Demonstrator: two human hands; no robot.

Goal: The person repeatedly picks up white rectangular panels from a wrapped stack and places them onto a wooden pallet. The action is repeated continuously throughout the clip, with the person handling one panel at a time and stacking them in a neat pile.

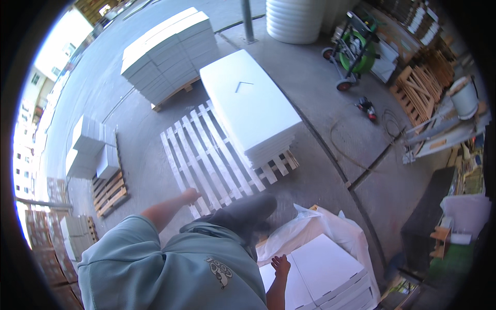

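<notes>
My right hand (280, 265), fingers apart and holding nothing, hovers over or just beside a stack of flat white boxes (325, 266) at the lower right. Whether it touches the boxes I cannot tell. Clear plastic wrapping (297, 227) is bunched around the far side of that stack. My left hand (191, 196) is out at my left side with its fingers curled in and nothing visible in them. Beyond it lies a slatted wooden pallet (199, 155), whose right part carries a pile of large white sheets or flattened boxes (248, 98).
A tall pallet load of white boxes (170, 51) stands farther off, and smaller boxes (90, 144) sit on a pallet at left. To the right are a green wheeled machine (356, 51), a red-and-black tool (367, 108), a cable (336, 137) and leaning wooden pallets (421, 90).
</notes>
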